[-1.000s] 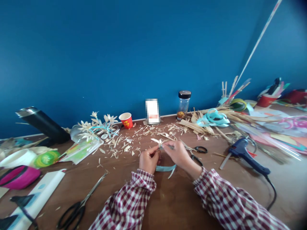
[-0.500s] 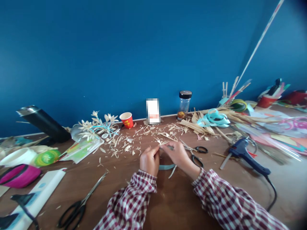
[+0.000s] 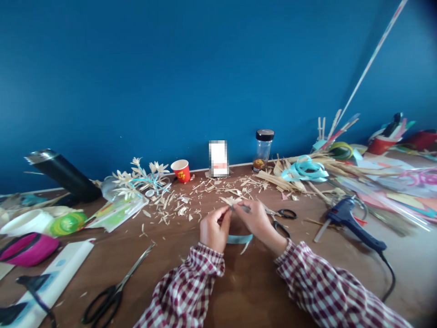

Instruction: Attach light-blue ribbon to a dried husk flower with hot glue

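Observation:
My left hand point(image 3: 215, 228) is closed in a pinch at the base of a pale straw flower point(image 3: 230, 200), whose pointed petals spread out above the fingertips. Close beside it, the fingers of my right hand point(image 3: 256, 221) pinch a light-blue ribbon point(image 3: 239, 239) against the flower's base. The ribbon hangs in a loop below both hands, with a narrow pale tail near its right side. The flower's stem is hidden by my fingers. Partly behind my right hand lies a pair of scissors point(image 3: 287, 213) with black handles.
Straw scraps point(image 3: 170, 205) litter the table behind my hands. Larger scissors point(image 3: 112, 294) lie front left, near a white power strip point(image 3: 61, 269). A blue glue gun point(image 3: 351, 221) with its cord rests at right. Finished flowers point(image 3: 141, 175), a red paper cup point(image 3: 180, 171) and a jar point(image 3: 263, 148) stand behind.
The flower's petals have turned and now show more broadly above my fingertips. My right fingers have shifted slightly at its base, and the hanging ribbon loop has swung a little to the right.

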Motion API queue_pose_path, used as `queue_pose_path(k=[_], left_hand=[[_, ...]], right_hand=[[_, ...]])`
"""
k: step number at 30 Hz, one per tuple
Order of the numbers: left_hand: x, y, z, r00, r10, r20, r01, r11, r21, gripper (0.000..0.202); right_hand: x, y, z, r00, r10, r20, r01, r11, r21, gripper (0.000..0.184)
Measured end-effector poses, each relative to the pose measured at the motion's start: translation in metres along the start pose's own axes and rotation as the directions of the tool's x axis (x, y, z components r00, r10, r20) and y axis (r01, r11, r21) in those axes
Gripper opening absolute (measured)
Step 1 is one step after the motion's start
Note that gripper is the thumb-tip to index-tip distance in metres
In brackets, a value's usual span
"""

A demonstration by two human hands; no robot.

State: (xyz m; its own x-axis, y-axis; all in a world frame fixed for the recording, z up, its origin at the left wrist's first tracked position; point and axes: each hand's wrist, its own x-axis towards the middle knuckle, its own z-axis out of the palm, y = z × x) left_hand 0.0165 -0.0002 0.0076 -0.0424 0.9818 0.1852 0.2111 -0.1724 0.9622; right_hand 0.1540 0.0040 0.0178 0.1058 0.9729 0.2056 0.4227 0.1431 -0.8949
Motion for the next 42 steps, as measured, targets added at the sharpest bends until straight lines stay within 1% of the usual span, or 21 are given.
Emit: queue_pose_path(k=[2, 4, 5, 7, 10, 12, 18, 21, 25, 29, 31, 35, 37, 40, 42], left_hand=[[0.002, 0.002, 0.0, 0.989, -0.144, -0.012, 0.142, 0.985, -0.098, 0.019], [0.006, 0.001, 0.0, 0.959, -0.282, 0.002, 0.278, 0.945, -0.173, 0.02], [0.008, -0.001, -0.001, 0.946, -0.323, 0.016, 0.319, 0.926, -0.2, 0.021], [0.011, -0.005, -0.002, 0.937, -0.347, 0.048, 0.348, 0.907, -0.237, 0.024], [0.013, -0.013, -0.002, 0.944, -0.322, 0.073, 0.329, 0.906, -0.265, 0.031], [0.014, -0.017, -0.002, 0.952, -0.3, 0.06, 0.305, 0.918, -0.252, 0.033], [0.014, -0.016, -0.002, 0.968, -0.251, -0.018, 0.247, 0.96, -0.134, 0.025], [0.013, -0.014, -0.002, 0.976, -0.215, -0.037, 0.212, 0.975, -0.065, 0.022], [0.012, -0.015, -0.001, 0.982, -0.188, -0.032, 0.187, 0.982, -0.027, 0.022], [0.011, -0.019, 0.0, 0.979, -0.178, -0.1, 0.182, 0.983, 0.024, 0.023], [0.012, -0.02, 0.001, 0.971, -0.206, -0.122, 0.207, 0.978, 0.0, 0.024], [0.013, -0.02, 0.003, 0.942, -0.322, -0.093, 0.301, 0.934, -0.191, 0.028], [0.012, -0.02, 0.004, 0.932, -0.35, -0.098, 0.317, 0.914, -0.254, 0.029], [0.012, -0.021, 0.005, 0.931, -0.338, -0.138, 0.3, 0.924, -0.236, 0.027], [0.012, -0.021, 0.004, 0.938, -0.319, -0.137, 0.29, 0.937, -0.195, 0.024]], right_hand=[[0.0, 0.0, 0.001, 1.0, -0.018, 0.003, 0.018, 1.0, -0.002, 0.024], [0.0, -0.001, 0.002, 0.999, -0.031, 0.017, 0.031, 1.0, -0.001, 0.024], [0.0, -0.001, 0.003, 0.999, -0.035, 0.021, 0.035, 0.999, -0.002, 0.023], [-0.001, -0.001, 0.004, 0.999, -0.033, 0.024, 0.033, 0.999, -0.01, 0.023], [-0.001, -0.001, 0.005, 0.998, -0.036, 0.045, 0.038, 0.999, -0.034, 0.024], [-0.002, -0.001, 0.004, 0.996, -0.053, 0.072, 0.055, 0.998, -0.036, 0.023], [-0.002, -0.001, 0.004, 0.991, -0.095, 0.099, 0.098, 0.995, -0.031, 0.019], [-0.003, -0.003, 0.004, 0.991, -0.086, 0.104, 0.091, 0.995, -0.045, 0.019], [-0.004, -0.005, 0.005, 0.992, -0.068, 0.105, 0.073, 0.996, -0.048, 0.019], [-0.006, -0.007, 0.006, 0.989, -0.084, 0.121, 0.091, 0.994, -0.055, 0.018], [-0.006, -0.007, 0.006, 0.988, -0.096, 0.12, 0.104, 0.992, -0.066, 0.017], [-0.006, -0.007, 0.007, 0.991, -0.081, 0.108, 0.086, 0.995, -0.042, 0.017], [-0.006, -0.006, 0.008, 0.992, -0.067, 0.106, 0.068, 0.998, -0.008, 0.017], [-0.006, -0.005, 0.008, 0.992, -0.077, 0.102, 0.076, 0.997, 0.01, 0.016], [-0.006, -0.004, 0.009, 0.99, -0.099, 0.097, 0.1, 0.995, 0.001, 0.016]])
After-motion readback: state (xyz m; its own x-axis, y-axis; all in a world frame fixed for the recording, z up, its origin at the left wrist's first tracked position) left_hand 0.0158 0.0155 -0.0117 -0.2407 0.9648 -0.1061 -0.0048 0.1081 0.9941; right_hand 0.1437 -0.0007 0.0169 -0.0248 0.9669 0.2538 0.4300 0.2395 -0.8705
